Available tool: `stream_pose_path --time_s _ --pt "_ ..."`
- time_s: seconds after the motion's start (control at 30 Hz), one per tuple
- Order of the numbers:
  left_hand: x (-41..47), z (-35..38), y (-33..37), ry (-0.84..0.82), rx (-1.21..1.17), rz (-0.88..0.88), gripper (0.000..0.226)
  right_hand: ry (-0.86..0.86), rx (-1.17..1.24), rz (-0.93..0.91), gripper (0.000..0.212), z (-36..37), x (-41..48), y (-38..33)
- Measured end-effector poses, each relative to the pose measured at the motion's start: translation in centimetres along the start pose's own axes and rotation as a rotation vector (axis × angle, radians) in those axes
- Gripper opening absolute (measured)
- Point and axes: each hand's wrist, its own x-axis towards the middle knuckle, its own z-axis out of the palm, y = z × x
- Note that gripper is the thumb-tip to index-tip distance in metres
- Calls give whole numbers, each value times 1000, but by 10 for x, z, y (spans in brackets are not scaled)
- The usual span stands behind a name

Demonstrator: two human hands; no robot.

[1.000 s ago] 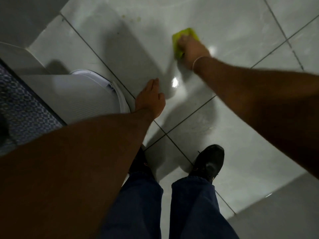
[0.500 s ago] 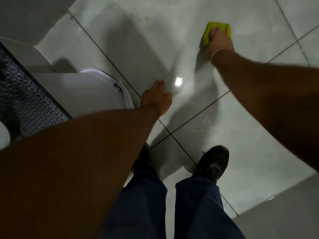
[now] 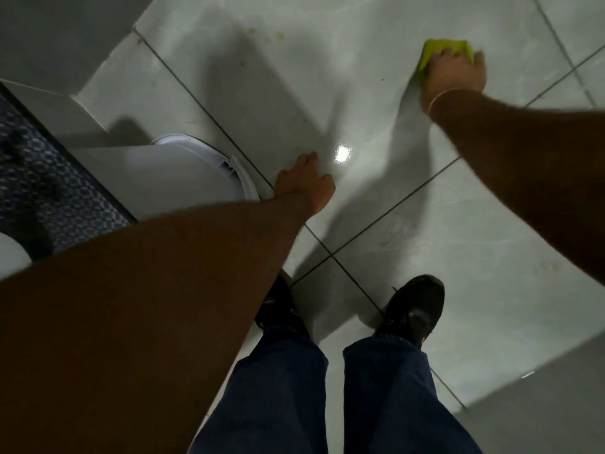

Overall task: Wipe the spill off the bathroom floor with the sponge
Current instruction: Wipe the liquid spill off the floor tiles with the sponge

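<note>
**Mid-wipe, stains left to reach**

We press one yellow-green sponge (image 3: 432, 50) flat on the floor (image 3: 491, 273) with our right hand (image 3: 455, 72). The grip is closed over the sponge, fingers spread across its top, so only its far edge and left corner show. It sits at the far right of the big tile, close to a grout line.

Our left hand (image 3: 304, 185) holds nothing. It lies open, palm down on the floor just beside the white toilet base (image 3: 196, 172), and we judge it is propping us up while we lean forward.

How far along are we? The tile between the two hands shines, with one bright glare spot (image 3: 343, 154), which suggests a wet film where we have wiped, though we cannot tell wet from gloss for certain. A few faint yellowish specks (image 3: 266, 33) remain near the top of the same tile, well left of the sponge and untouched by it. A pale smear (image 3: 546, 268) also shows on the near right tile. So we judge the job as under way, not finished: those marks are left, and perhaps a drying pass.

The count: one sponge, two hands, two black shoes (image 3: 414, 306), one toilet base, one patterned mat (image 3: 39, 185) at the left edge. No bucket or second cloth is in view.
</note>
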Motion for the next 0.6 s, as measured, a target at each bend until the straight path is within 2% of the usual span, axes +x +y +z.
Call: stream_pose_path --time_s 0.07,0.2,0.27,0.33,0.43,0.53,0.6 --pt "1 1 -1 7 -12 -3 66 -15 30 -91 42 -6 -12 -21" --pt "-2 3 1 25 -18 1 66 -35 61 -490 39 -1 -66 -80" --pt "-3 5 1 7 -16 5 67 -17 17 -568 40 2 -73 -82" --pt "-3 3 0 -9 -17 10 68 2 -11 -523 44 0 -58 -70" --pt "-7 1 -3 -10 -3 41 68 16 -11 -302 47 -2 -27 -49" --pt "-10 -1 -6 -8 12 54 68 -43 100 -139 42 -7 -13 -48" --pt "-11 -1 -6 -20 -21 56 70 -59 157 -113 44 -8 -22 -60"
